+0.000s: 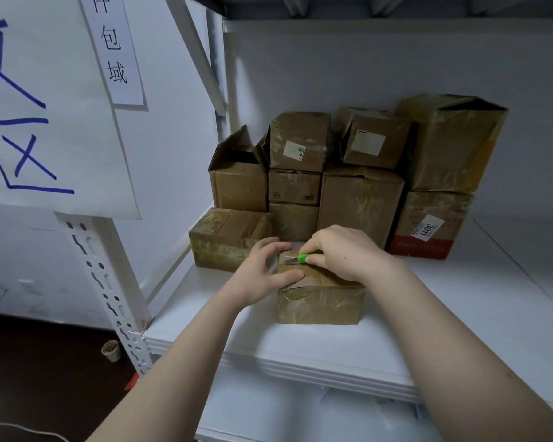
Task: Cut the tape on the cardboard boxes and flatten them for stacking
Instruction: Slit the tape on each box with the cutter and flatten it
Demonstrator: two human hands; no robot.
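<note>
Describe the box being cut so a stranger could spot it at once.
On the white shelf, cardboard boxes are stacked at the back. The small box sits alone in front of them. Only it has the left hand gripping it and the right hand's green knife on top.

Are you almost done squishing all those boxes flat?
Not nearly. Done: no flattened box shows anywhere yet. In hand: the left hand holds the front box on the shelf while the right hand puts the green cutter to its top. Left: that box needs flattening, and the stacked boxes behind all stand in shape, a few with flaps open.
</note>
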